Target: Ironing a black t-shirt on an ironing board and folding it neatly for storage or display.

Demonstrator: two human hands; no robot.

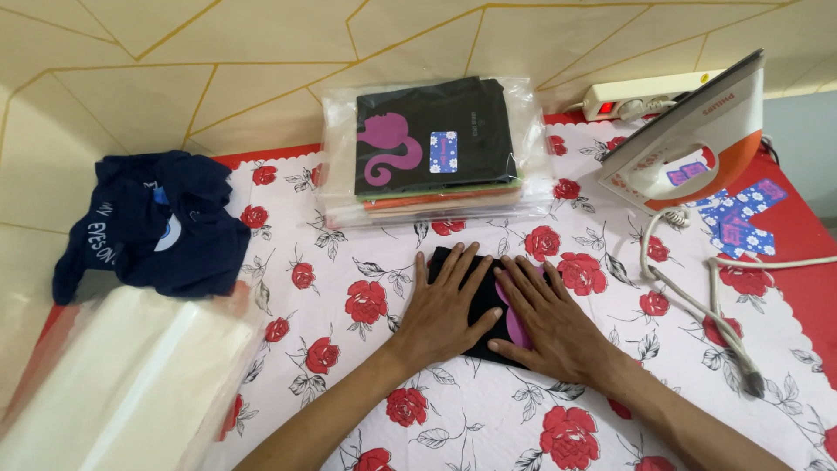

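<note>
Both my hands press flat on a small folded black garment [485, 301] with a purple print, lying on the white cloth with red roses [366, 301]. My left hand [446, 310] covers its left half, fingers spread. My right hand [545, 318] covers the right half and most of the purple print. The two hands lie side by side, almost touching.
A stack of folded garments in clear plastic bags [436, 148] sits behind. An orange and white iron [689, 148] stands upright at the right, its cord [697, 301] trailing forward. A crumpled navy shirt [148, 222] and clear bags [131, 375] lie left. Power strip [645, 98] and blue stickers [741, 218] at back right.
</note>
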